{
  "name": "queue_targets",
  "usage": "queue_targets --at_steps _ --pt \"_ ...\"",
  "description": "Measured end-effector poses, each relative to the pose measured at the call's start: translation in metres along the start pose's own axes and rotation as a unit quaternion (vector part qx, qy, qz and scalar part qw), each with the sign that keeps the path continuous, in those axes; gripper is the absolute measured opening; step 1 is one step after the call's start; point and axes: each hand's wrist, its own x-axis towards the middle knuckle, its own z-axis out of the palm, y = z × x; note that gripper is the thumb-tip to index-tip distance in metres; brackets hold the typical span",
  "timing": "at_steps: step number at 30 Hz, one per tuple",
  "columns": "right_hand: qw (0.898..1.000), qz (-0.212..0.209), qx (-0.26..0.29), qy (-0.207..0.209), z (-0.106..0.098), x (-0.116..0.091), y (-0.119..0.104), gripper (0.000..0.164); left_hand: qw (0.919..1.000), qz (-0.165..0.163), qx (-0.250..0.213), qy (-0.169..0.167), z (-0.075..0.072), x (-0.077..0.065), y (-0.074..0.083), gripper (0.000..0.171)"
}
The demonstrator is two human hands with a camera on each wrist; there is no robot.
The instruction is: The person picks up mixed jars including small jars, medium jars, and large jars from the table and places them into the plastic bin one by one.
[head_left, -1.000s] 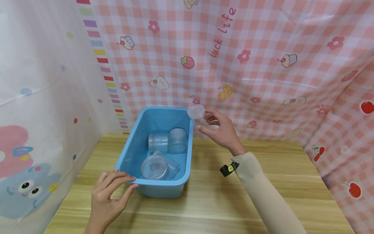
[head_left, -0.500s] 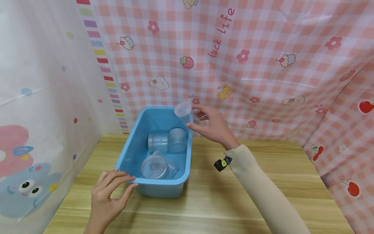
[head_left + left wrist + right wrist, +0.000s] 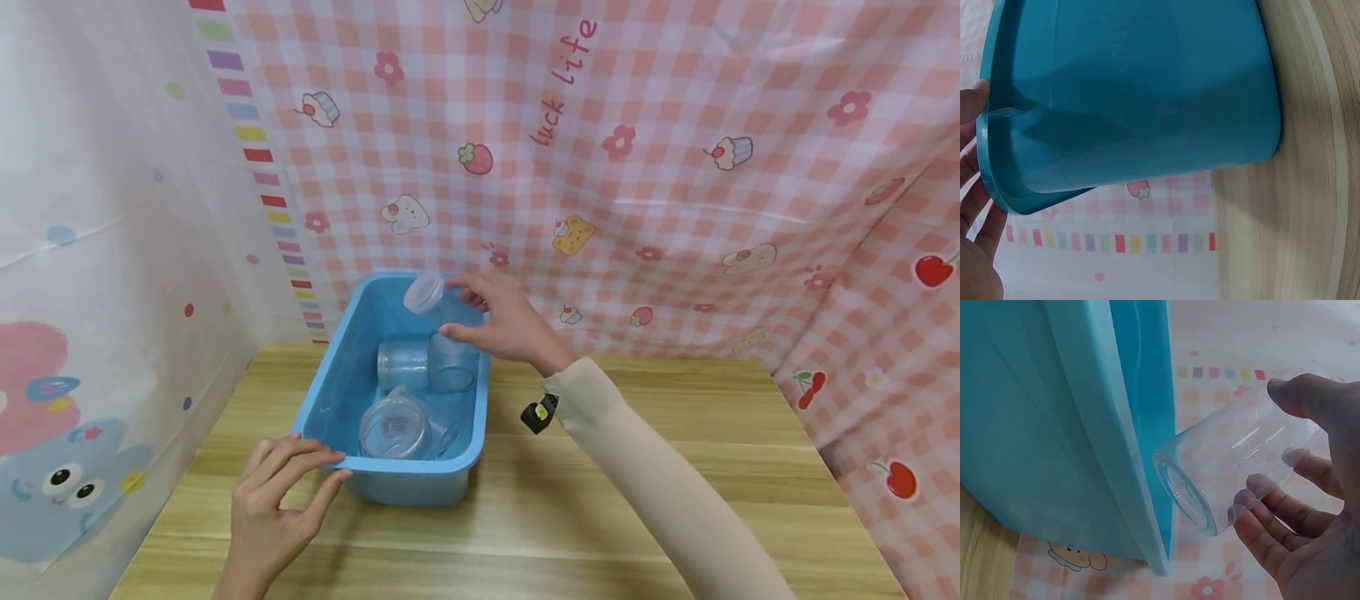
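Note:
A blue plastic bin [image 3: 408, 468] stands on the table with several clear jars [image 3: 402, 365] lying inside. At its near left corner my left hand [image 3: 277, 500] pinches the rim, fingers over the edge and thumb outside below it; the left wrist view shows the thumb against the bin's outer side [image 3: 1147, 94]. My right hand [image 3: 506, 321] grips another clear plastic jar [image 3: 452, 310] over the bin's far right part. That jar tilts, its whitish lidded end pointing up and left. In the right wrist view, thumb and fingers span the jar [image 3: 1229, 453], its base towards the bin.
The bin rests on a wood-patterned table [image 3: 637, 467]. Behind hangs a pink checked cloth [image 3: 675, 108], close to the bin's far end. A white printed cloth [image 3: 127, 275] borders the left side. A black strap piece [image 3: 538, 414] hangs by the right sleeve [image 3: 637, 450].
My right hand has moved left with the jar, from beside the bin's right rim to above its inside, and the jar has tilted more. My left hand has stayed on the rim.

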Motion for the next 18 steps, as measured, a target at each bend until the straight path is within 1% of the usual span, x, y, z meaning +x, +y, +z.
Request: queue_targets --at_steps 7,12,15,18 --pt "0.999 -0.007 -0.02 -0.039 0.008 0.004 -0.001 0.061 1.0 -0.001 -0.001 0.001 0.001 0.001 0.002 0.037" --pt "0.998 0.011 -0.027 -0.063 0.012 0.002 0.002 0.061 1.0 -0.002 -0.004 0.002 0.002 0.002 0.004 0.038" --pt "0.997 0.016 -0.029 -0.069 0.012 0.001 0.003 0.061 1.0 -0.003 -0.006 0.003 0.004 0.003 0.006 0.04" --pt "0.997 0.013 -0.031 -0.064 0.012 -0.002 0.004 0.059 1.0 -0.004 -0.005 0.004 0.004 0.004 0.006 0.041"
